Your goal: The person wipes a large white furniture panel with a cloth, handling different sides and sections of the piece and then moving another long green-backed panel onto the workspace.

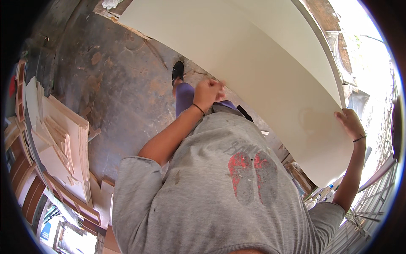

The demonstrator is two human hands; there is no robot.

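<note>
A large off-white sheet of board (pixel 262 63) stretches from the top of the view down to the right. My right hand (pixel 353 123) grips it along its right edge, the thumb on the upper face and the fingers mostly out of sight. My left hand (pixel 208 94) hovers in front of my body beside the sheet's near edge. Its fingers are curled in and slightly blurred; whether anything is inside them is hidden.
Stacked board offcuts (pixel 69 139) lean at the left. The stained concrete floor (pixel 122 84) shows near my shoe (pixel 178 71). Another pale panel (pixel 304 29) lies beyond the sheet, by a worn wooden edge (pixel 334 21). Metal grille bars (pixel 380 169) stand at the right.
</note>
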